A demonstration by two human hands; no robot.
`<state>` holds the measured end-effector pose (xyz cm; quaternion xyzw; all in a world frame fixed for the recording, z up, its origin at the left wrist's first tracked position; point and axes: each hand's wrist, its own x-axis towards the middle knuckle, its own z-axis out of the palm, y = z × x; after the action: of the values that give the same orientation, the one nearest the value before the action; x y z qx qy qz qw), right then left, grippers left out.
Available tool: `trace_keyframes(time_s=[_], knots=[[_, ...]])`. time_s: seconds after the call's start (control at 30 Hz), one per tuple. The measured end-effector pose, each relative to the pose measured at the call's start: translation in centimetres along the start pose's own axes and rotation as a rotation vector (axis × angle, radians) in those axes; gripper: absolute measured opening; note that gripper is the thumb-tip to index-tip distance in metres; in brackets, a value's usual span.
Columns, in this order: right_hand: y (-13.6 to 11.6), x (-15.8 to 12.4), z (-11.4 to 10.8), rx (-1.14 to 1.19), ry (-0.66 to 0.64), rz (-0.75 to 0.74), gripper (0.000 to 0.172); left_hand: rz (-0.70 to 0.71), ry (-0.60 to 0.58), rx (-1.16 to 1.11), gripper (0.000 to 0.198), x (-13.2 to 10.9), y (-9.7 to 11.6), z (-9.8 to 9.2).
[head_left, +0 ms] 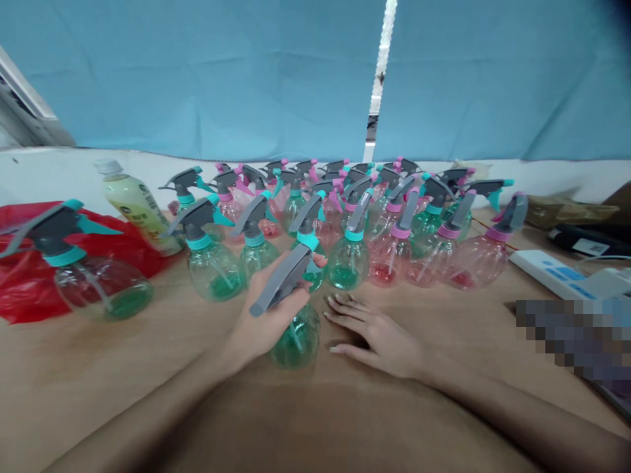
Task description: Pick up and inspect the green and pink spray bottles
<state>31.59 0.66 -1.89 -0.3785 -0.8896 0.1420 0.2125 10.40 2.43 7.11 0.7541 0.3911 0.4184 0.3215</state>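
Observation:
My left hand [269,312] is wrapped round the neck of a green spray bottle [296,341] with a grey and turquoise trigger head, near the middle of the table. Its clear body shows a dip tube inside and darker green at the bottom. To its right, my right hand [377,335] rests on the wood, fingers stretched out, holding nothing. Just beyond both hands stand several more bottles, among them a green spray bottle [348,263] and a pink spray bottle [389,259]. Parts of the held bottle's neck are hidden by my fingers.
Rows of green and pink spray bottles fill the back of the table [172,368]. At left, a single spray bottle [103,289] stands before a red plastic bag [29,289] and a tilted drink bottle [140,207]. A white power strip [552,272] and a blurred-out item lie right.

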Motion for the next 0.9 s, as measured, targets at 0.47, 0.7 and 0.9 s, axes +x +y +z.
trace_keyframes(time_s=[0.47, 0.7, 0.9], knots=[[0.0, 0.0, 0.0, -0.028, -0.017, 0.01, 0.061, -0.013, 0.033, -0.014, 0.04, 0.0, 0.2, 0.1], [0.1, 0.0, 0.1, -0.043, -0.031, 0.012, 0.061, -0.032, 0.014, 0.105, 0.037, -0.2, 0.9, -0.2], [0.1, -0.1, 0.1, -0.025, -0.01, 0.002, 0.061, -0.025, -0.018, 0.113, 0.028, -0.2, 0.8, -0.5]])
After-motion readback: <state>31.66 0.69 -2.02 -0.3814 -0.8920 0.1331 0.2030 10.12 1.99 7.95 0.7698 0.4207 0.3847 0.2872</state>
